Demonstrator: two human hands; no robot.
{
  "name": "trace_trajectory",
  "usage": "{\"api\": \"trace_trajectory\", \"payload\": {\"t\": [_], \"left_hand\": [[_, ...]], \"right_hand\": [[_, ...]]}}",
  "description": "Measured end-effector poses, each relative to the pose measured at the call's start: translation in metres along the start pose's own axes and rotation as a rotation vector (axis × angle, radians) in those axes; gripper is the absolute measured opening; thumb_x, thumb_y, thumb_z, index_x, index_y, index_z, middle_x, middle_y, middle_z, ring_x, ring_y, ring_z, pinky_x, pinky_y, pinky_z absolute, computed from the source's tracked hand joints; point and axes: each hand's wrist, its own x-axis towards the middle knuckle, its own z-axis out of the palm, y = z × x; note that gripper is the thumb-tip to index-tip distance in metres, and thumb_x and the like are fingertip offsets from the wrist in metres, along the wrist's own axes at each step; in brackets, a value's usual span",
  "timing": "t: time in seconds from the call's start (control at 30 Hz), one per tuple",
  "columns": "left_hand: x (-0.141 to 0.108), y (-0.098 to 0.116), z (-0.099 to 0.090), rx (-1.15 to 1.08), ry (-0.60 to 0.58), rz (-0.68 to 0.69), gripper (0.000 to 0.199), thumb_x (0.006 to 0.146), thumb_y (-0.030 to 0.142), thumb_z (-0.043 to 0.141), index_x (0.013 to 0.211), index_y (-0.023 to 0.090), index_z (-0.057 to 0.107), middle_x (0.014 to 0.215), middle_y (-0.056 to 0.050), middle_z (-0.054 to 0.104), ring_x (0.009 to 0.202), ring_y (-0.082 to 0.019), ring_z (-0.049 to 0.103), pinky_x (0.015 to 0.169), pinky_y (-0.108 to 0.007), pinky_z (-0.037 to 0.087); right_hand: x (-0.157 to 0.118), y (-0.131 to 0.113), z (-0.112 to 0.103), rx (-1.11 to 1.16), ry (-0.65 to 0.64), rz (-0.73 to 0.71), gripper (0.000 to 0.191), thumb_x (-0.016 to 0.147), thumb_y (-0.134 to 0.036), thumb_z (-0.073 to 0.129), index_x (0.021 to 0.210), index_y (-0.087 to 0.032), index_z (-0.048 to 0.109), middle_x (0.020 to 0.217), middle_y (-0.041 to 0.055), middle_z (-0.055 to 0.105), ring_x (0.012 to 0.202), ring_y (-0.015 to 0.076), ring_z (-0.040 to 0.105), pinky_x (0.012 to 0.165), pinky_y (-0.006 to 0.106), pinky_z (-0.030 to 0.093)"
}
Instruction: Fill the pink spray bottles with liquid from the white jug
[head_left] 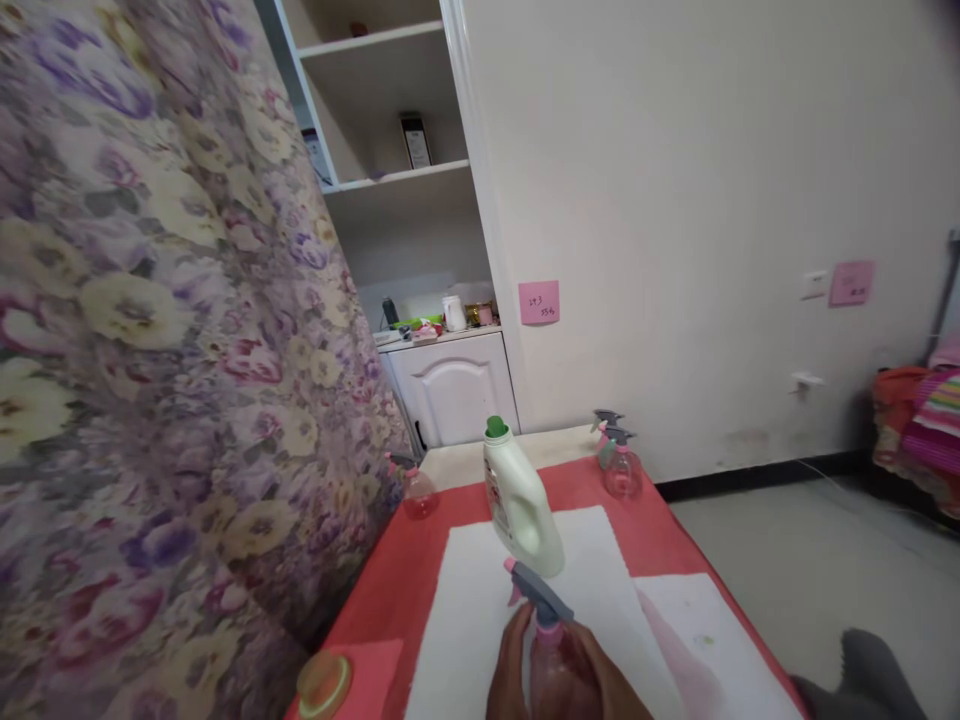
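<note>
A clear pink spray bottle (551,655) with a grey and pink trigger head stands upright at the bottom centre, between my two hands. My left hand (510,668) wraps its left side, and my right hand (604,675) wraps its right side. The lower part of the bottle and of both hands is cut off by the frame. Just behind it, a pale green jug (525,505) with an uncovered green mouth rests on white paper (465,600).
Spray bottles stand at the back right (622,472) and back left (420,495) of the red-covered table (375,590). A round amber-coloured container (324,686) sits at the front left. A floral curtain (187,350) hangs close on the left. Stained paper (697,640) lies to the right.
</note>
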Motion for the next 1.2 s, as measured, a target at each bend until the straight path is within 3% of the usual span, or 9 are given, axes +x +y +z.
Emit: {"api": "trace_trajectory", "payload": {"t": [0.1,0.27,0.4,0.63,0.73,0.83,1.03,1.1,1.2], "left_hand": [[0.006,0.003,-0.006,-0.071,-0.059,-0.044,0.060,0.080,0.056,0.054,0.129,0.020,0.055,0.138,-0.011,0.057,0.130,-0.030,0.050,0.109,-0.042,0.040],[0.015,0.009,-0.002,-0.204,-0.173,-0.060,0.058,0.082,0.059,0.051,0.121,0.017,0.060,0.121,-0.011,0.068,0.114,-0.028,0.061,0.100,-0.038,0.047],[0.014,0.014,0.009,-0.290,-0.094,-0.061,0.050,0.079,0.054,0.058,0.112,0.017,0.064,0.108,-0.009,0.074,0.101,-0.027,0.066,0.091,-0.037,0.051],[0.008,0.028,0.022,-0.383,0.193,-0.175,0.043,0.066,0.049,0.072,0.095,0.018,0.071,0.097,-0.007,0.077,0.098,-0.031,0.068,0.085,-0.035,0.053],[0.011,0.029,0.014,-0.380,0.178,-0.224,0.044,0.061,0.049,0.077,0.091,0.018,0.072,0.094,-0.007,0.077,0.098,-0.032,0.067,0.087,-0.037,0.052],[0.015,0.029,0.003,-0.451,0.158,-0.284,0.048,0.061,0.051,0.078,0.093,0.016,0.071,0.094,-0.008,0.077,0.097,-0.030,0.067,0.086,-0.037,0.051],[0.018,0.033,-0.004,-0.752,0.162,-0.309,0.055,0.058,0.051,0.081,0.099,0.016,0.070,0.088,-0.008,0.076,0.083,-0.024,0.070,0.071,-0.030,0.053],[0.017,0.031,-0.006,-0.744,0.169,-0.310,0.053,0.059,0.048,0.082,0.099,0.016,0.069,0.089,-0.007,0.077,0.085,-0.023,0.070,0.072,-0.028,0.053],[0.017,0.026,-0.007,-0.676,0.211,-0.312,0.052,0.061,0.047,0.082,0.100,0.015,0.070,0.097,-0.010,0.076,0.097,-0.025,0.068,0.082,-0.029,0.051]], "right_hand": [[-0.001,-0.006,0.005,0.059,-0.040,-0.027,0.061,0.069,-0.049,0.073,0.126,-0.040,0.054,0.131,0.0016,0.063,0.127,0.0325,0.052,0.110,0.047,0.037],[-0.002,-0.022,-0.001,0.077,-0.117,0.001,0.061,0.070,-0.046,0.074,0.126,-0.029,0.057,0.137,0.0097,0.059,0.131,0.0321,0.049,0.114,0.047,0.031],[-0.002,-0.027,-0.003,0.080,-0.115,0.019,0.054,0.076,-0.046,0.069,0.126,-0.029,0.058,0.135,0.0101,0.061,0.128,0.0317,0.052,0.113,0.048,0.033],[0.001,0.019,0.007,-0.072,0.062,-0.076,0.057,0.079,-0.036,0.064,0.132,-0.021,0.049,0.130,0.0139,0.059,0.123,0.0285,0.054,0.108,0.043,0.038],[0.001,0.020,0.005,-0.061,0.045,-0.045,0.056,0.078,-0.034,0.064,0.131,-0.021,0.050,0.126,0.0139,0.061,0.120,0.0292,0.056,0.105,0.044,0.039],[0.001,0.007,-0.002,0.025,-0.048,-0.022,0.071,0.063,-0.029,0.076,0.129,-0.022,0.052,0.128,0.0126,0.060,0.120,0.0311,0.055,0.104,0.045,0.039],[0.004,0.002,-0.008,0.536,-0.350,0.169,0.084,0.047,-0.041,0.086,0.123,-0.022,0.055,0.112,0.0093,0.066,0.110,0.0321,0.061,0.094,0.048,0.045],[0.004,0.007,-0.005,0.579,-0.347,0.157,0.084,0.046,-0.042,0.086,0.122,-0.022,0.056,0.109,0.0085,0.067,0.109,0.0316,0.061,0.095,0.048,0.044],[0.004,0.015,0.002,0.482,-0.200,0.128,0.089,0.040,-0.031,0.089,0.122,-0.023,0.056,0.117,0.0086,0.064,0.113,0.0320,0.058,0.096,0.046,0.044]]}}
